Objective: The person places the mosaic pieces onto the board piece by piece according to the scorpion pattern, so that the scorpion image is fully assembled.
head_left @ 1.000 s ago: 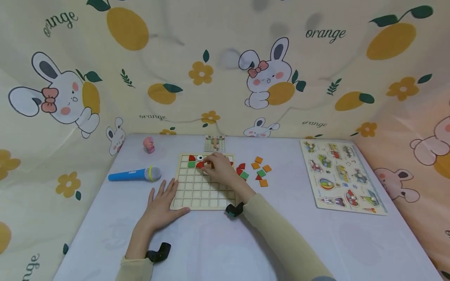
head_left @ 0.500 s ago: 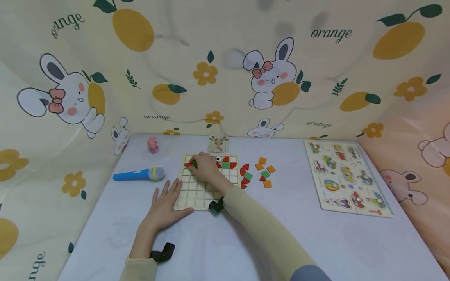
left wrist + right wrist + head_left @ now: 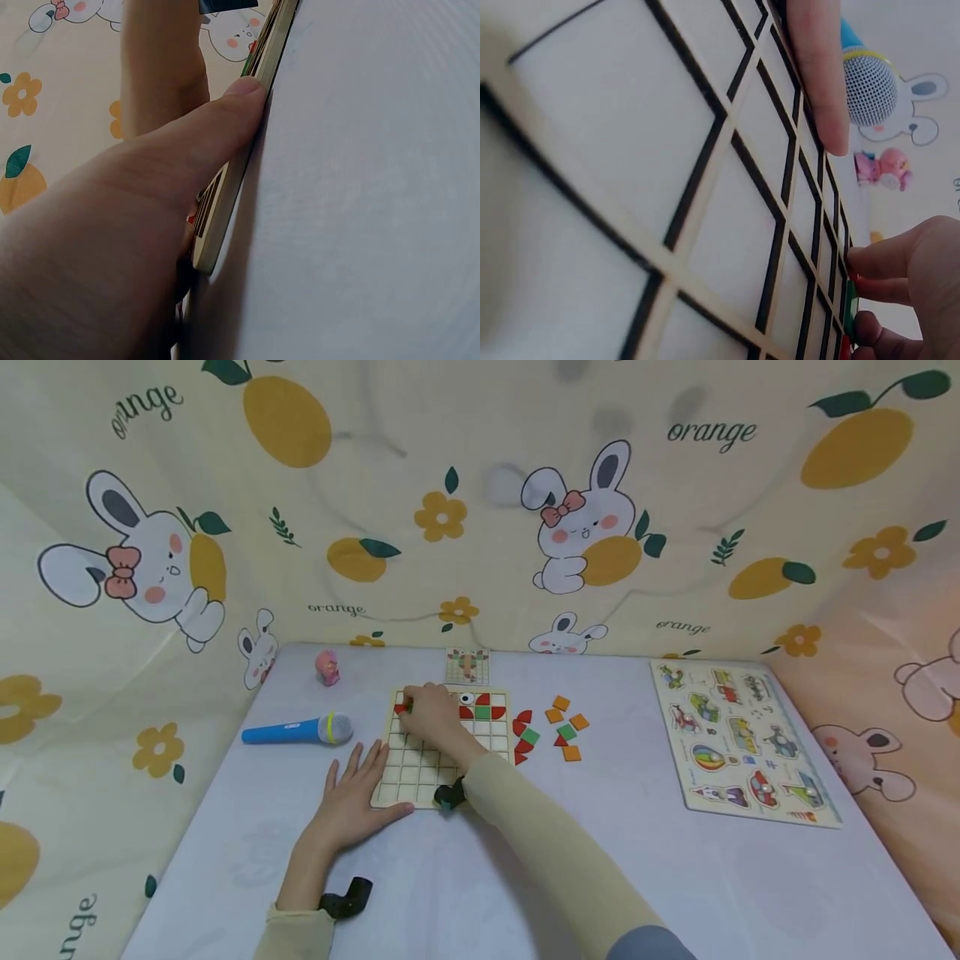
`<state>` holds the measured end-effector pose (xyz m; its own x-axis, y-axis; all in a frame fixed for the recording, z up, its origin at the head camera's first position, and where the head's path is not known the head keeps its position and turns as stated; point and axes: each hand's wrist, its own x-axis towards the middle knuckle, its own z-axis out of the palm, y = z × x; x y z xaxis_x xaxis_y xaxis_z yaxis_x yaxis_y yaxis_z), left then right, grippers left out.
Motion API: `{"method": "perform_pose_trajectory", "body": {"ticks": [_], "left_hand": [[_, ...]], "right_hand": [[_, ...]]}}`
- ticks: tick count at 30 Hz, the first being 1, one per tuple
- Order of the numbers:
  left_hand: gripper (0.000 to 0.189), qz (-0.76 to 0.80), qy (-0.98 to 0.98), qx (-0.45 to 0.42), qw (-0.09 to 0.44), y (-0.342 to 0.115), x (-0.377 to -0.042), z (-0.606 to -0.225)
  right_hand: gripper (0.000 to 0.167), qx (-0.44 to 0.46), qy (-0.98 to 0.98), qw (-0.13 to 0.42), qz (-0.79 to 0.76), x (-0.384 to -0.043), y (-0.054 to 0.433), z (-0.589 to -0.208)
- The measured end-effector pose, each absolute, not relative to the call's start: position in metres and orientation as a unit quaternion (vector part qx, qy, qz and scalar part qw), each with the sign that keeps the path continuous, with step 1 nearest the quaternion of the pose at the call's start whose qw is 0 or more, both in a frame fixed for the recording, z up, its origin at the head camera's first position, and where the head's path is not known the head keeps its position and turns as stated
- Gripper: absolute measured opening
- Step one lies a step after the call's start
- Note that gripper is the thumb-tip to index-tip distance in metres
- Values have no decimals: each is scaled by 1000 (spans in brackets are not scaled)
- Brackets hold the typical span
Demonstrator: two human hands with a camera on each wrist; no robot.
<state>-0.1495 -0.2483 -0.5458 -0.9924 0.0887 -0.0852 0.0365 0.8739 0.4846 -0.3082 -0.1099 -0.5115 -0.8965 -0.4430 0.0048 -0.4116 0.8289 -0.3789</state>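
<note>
A pale wooden grid board lies on the table with red and green pieces and a round eye piece near its far edge. My right hand is over the far left corner of the board. Its thumb and fingers pinch a small green tile, with red pieces close by; the fingers partly cover it. My left hand rests at the near left of the board, fingers spread. Its thumb lies against the board's near edge in the left wrist view.
Loose red, green and orange pieces lie right of the board. A small pattern card stands behind it. To the left are a blue toy microphone and a pink figurine. A picture puzzle board lies at far right.
My right hand has moved left from the board's middle to its far left corner, uncovering red and green pieces on the right. The left hand stays in place. The head view has shifted slightly.
</note>
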Motion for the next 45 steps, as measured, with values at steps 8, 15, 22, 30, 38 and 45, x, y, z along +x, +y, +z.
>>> {"method": "perform_pose_trajectory", "body": {"ticks": [8, 15, 22, 30, 38, 45], "left_hand": [[114, 249, 967, 30, 49, -248, -148, -548], [113, 248, 967, 30, 47, -246, -148, -545], [114, 250, 966, 29, 51, -242, -147, -546], [115, 247, 968, 24, 47, -245, -148, -545], [118, 244, 968, 9, 50, -252, -143, -544], [118, 255, 965, 21, 53, -245, -150, -546]], "right_hand": [[7, -204, 965, 39, -161, -311, -117, -517], [23, -221, 968, 49, -108, -309, -116, -511], [52, -234, 949, 65, -199, -301, -79, -489], [37, -187, 916, 21, -353, -300, 11, -490], [33, -92, 907, -30, -409, -302, 111, -512], [32, 1, 900, -51, -432, -299, 177, -532]]}}
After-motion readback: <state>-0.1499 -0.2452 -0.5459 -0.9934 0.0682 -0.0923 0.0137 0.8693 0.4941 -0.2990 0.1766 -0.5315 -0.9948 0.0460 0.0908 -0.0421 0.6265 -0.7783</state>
